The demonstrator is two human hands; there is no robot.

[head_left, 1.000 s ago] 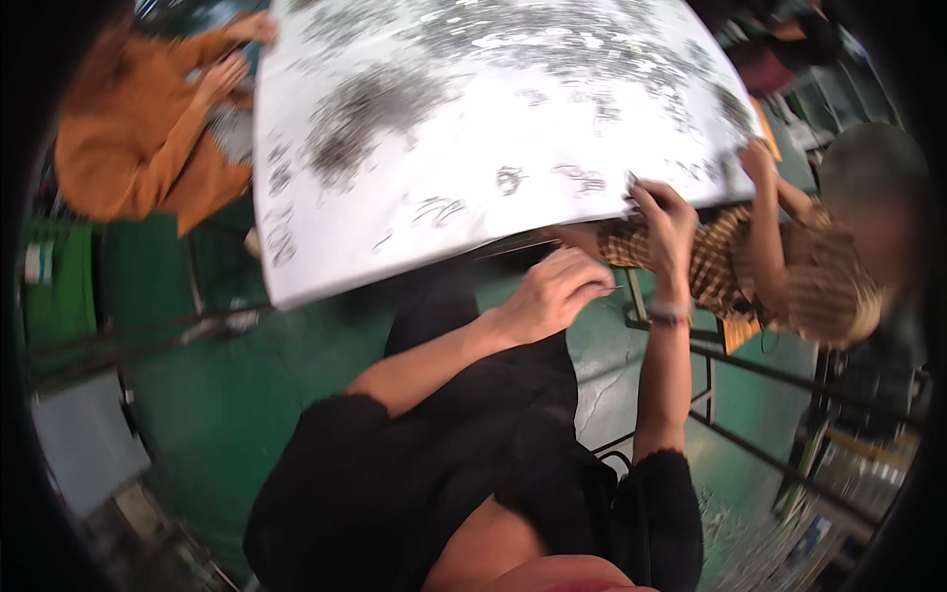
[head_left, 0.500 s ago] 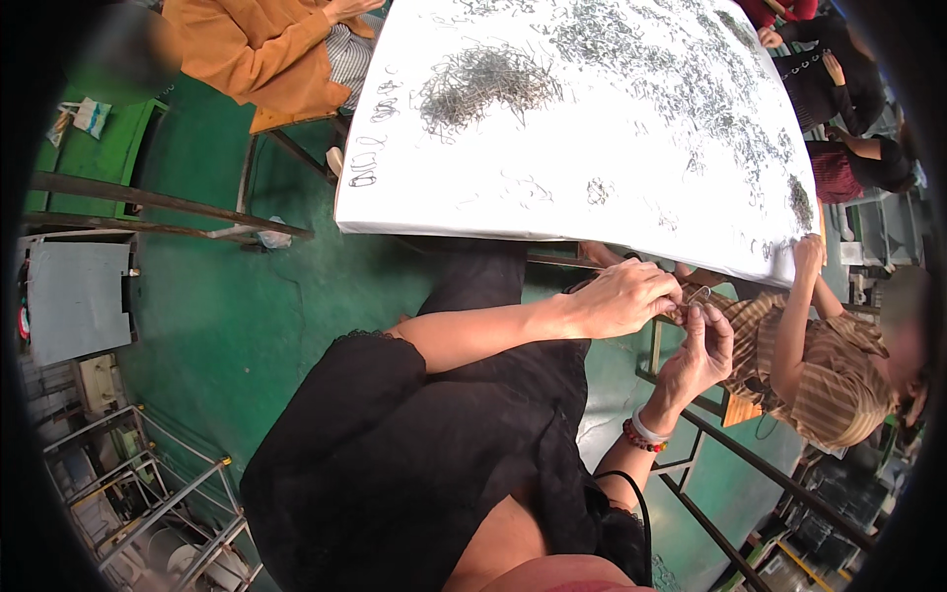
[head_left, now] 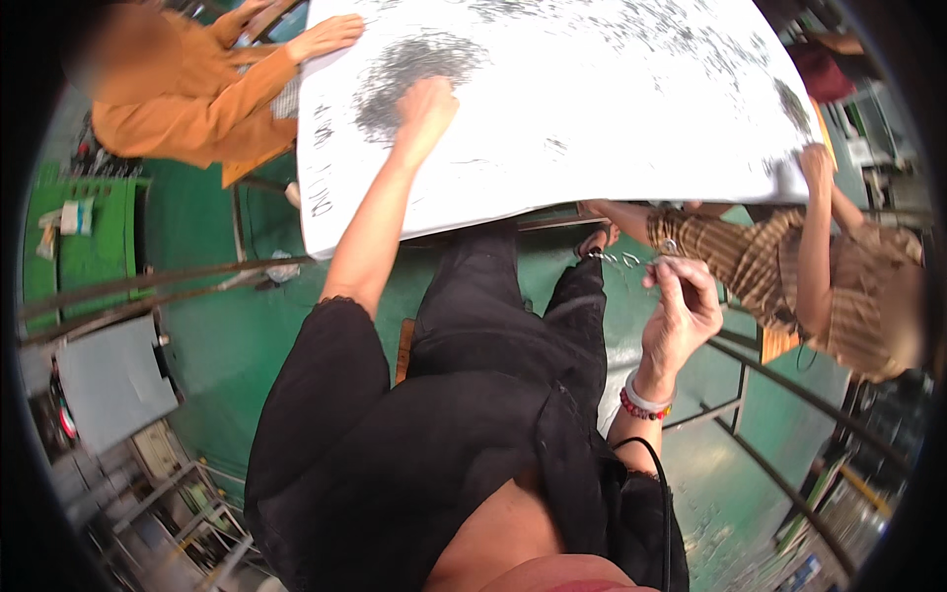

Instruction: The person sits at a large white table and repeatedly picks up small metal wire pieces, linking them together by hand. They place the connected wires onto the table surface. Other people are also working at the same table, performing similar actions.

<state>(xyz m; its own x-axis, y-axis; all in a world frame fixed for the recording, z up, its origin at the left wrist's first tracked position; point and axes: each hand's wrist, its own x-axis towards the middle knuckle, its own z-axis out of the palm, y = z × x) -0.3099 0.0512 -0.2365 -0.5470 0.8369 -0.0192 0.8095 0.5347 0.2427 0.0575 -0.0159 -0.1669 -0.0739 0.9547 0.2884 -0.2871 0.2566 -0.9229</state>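
Observation:
My left hand [head_left: 427,107] is stretched out over the far left of the white table [head_left: 493,178], on a heap of small dark wire pieces [head_left: 380,84]. Its fingers are curled down and closed; what they hold, if anything, is hidden. Beside the table's near edge, my right hand [head_left: 686,296] is raised with thumb and fingertips pinched together. A short chain of small shiny metal links [head_left: 629,259] extends left from those fingertips, somewhat smeared by motion.
A person in an orange top [head_left: 217,113] rests a hand on the table's left edge. Someone in brown striped clothes [head_left: 760,257] sits at the right. Many more wire pieces [head_left: 631,39] lie across the table. Metal rails [head_left: 779,385] stand at the right.
My left hand has left the metal pieces at my right hand and reached forward and left to the heap. The right hand stays raised, still pinching. My view has shifted.

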